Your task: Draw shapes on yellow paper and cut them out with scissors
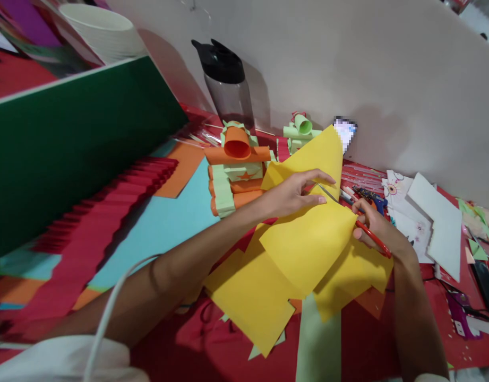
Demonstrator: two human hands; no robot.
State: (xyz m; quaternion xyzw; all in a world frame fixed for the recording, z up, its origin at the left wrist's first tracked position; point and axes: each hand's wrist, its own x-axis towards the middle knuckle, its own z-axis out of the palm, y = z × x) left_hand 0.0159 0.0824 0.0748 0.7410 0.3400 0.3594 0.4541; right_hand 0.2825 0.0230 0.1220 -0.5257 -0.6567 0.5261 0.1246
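Note:
A large sheet of yellow paper (308, 239) lies between my hands, its upper part (311, 156) folded up and standing toward the wall. My left hand (296, 192) holds this sheet, thumb and fingers on either side of the cut line. Red-handled scissors (371, 237) are in my right hand (374, 225), their blades (327, 193) in the paper near my left fingertips. Under the sheet are more yellow pieces (252, 292) and a pale green strip (319, 339). Just beyond my left forearm stands a model of rolled orange and green paper (238, 170).
A dark green board (77, 148) and pleated red paper (109, 212) take up the left side. A bottle with a black lid (228, 79) stands by the wall, near a phone (345, 132). White foam pieces (439, 217) and small craft supplies crowd the right.

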